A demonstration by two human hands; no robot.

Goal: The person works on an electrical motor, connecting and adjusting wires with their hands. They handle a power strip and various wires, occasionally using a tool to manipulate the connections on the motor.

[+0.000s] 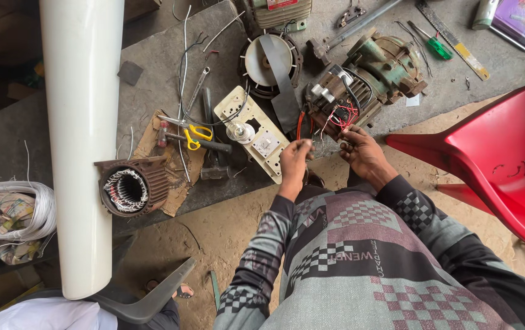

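My left hand (293, 160) is closed in a pinch on a thin wire end near the front of a green electric motor (375, 70). My right hand (360, 150) pinches another of the red and white wires (342, 116) that spill from the motor's open end. Both hands hover close together just below that wiring. A cream switch plate with a knob (256, 131) lies to the left of my left hand. My patterned grey and maroon sleeves fill the lower frame.
A brown stator with copper windings (129, 188) sits beside a white pipe (82, 140). Yellow-handled scissors (192, 131), a wrench (196, 88), a fan cover (269, 61), a green screwdriver (436, 46) and a ruler (455, 43) lie on the concrete. A red plastic chair (507, 159) stands right. Coiled white wire (11, 211) lies left.
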